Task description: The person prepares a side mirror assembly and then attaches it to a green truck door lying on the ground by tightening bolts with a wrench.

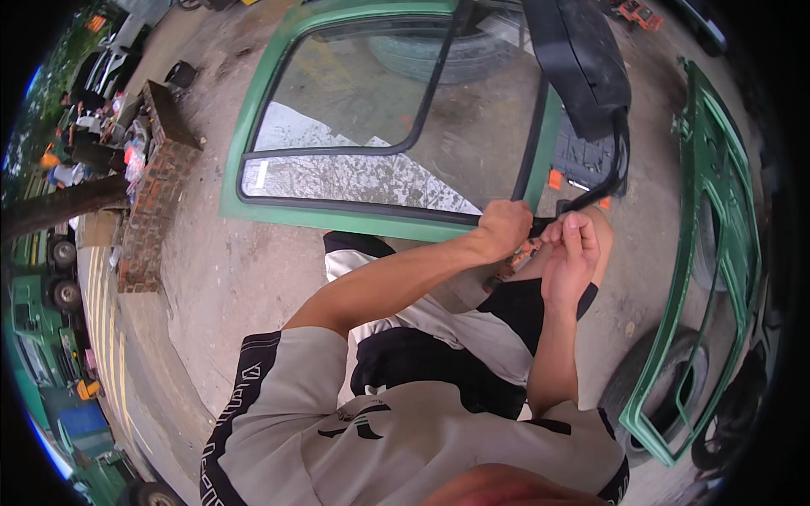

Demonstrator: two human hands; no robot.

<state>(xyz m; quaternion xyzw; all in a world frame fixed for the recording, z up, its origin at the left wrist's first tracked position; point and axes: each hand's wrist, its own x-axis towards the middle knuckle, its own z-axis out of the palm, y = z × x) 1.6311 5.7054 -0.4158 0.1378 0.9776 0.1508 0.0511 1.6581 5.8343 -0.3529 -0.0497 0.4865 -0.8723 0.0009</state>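
A green vehicle door (354, 221) with black-sealed glass panes (346, 93) stands in front of me. A black side mirror (582, 72) is at its right side, and its bent black arm (597, 196) runs down toward my hands. My left hand (506, 229) is closed in a fist at the door's lower right corner; what it grips is hidden. Just right of it, my right hand (570, 253) has its fingers curled and pinched together by the lower end of the mirror arm. Anything small between them is too hard to see. Below the hands shows an orange-and-dark object (516, 260), its kind unclear.
Another green door frame (692, 253) leans at the right against a tyre (662, 379). A dark tray-like case (582, 160) lies behind the mirror arm. Further left are a low brick wall (152, 202) and green trucks (38, 337). A tyre (439, 55) shows through the glass.
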